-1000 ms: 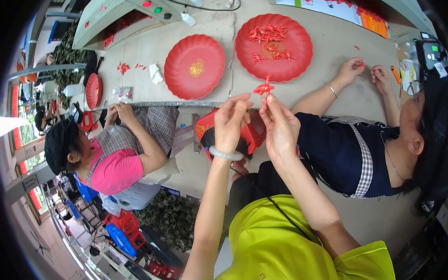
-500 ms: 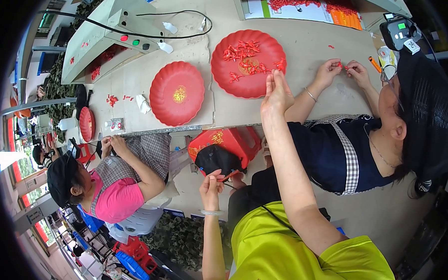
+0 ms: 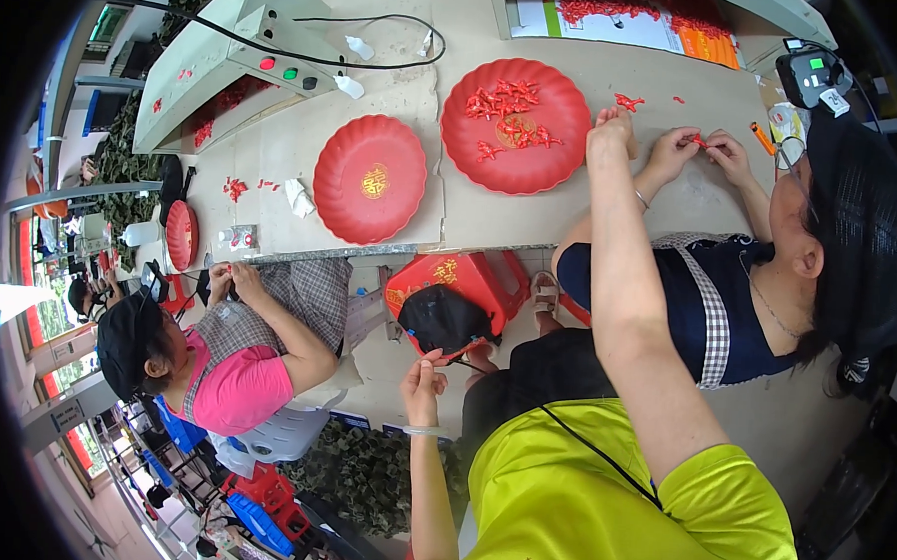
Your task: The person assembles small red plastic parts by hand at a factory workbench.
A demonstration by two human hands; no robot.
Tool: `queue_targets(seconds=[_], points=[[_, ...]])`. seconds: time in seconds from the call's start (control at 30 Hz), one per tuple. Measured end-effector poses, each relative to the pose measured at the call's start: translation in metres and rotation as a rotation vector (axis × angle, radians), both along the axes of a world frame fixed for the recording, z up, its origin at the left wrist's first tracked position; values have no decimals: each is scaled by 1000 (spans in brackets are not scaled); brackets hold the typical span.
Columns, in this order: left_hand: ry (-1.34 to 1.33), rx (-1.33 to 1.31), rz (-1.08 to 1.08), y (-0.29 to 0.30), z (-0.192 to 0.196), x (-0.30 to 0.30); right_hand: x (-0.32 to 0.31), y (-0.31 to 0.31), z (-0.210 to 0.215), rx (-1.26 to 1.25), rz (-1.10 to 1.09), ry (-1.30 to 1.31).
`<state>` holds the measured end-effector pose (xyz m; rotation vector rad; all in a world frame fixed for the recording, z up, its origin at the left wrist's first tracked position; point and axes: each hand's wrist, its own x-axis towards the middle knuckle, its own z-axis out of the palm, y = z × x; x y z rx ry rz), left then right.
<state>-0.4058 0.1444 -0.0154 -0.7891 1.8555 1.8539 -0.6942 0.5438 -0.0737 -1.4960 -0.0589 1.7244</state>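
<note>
Right hand [image 3: 611, 135] is reaching, fingers curled shut, beside the round scalloped red plate [image 3: 564, 155] of small red bits [image 3: 506, 112]; left hand [image 3: 422, 387] is pinching a thin cord [image 3: 465, 364].

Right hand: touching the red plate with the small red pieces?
Cannot tell. In the head view the right hand lies right at the edge of the red plate holding small red pieces, but the fisheye angle shows neither contact nor a gap plainly.

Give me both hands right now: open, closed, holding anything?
Left hand: down by the lap, fingers pinched together; contents cannot be told.
Right hand: stretched out beside the filled red plate, fingers curled; contents cannot be told.
</note>
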Motion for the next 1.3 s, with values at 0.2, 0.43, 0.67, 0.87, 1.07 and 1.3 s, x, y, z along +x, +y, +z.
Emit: queue_targets(seconds=[0.2,0.43,0.67,0.87,1.07,1.3], points=[[-30,6,-3,-11,-11,13,1,24,-33,-144,87,-357],[-53,-2,-36,-6,-8,6,7,29,-52,-91,257,-477],[-47,-20,-23,-11,-3,6,-1,17,-71,-54,340,-527],[-62,1,-47,-3,3,8,-5,45,-109,24,443,-412],[-42,16,105,-30,-35,57,-5,41,-127,203,405,-288],[-165,-78,162,-55,-53,104,16,-69,6,761,409,-153]])
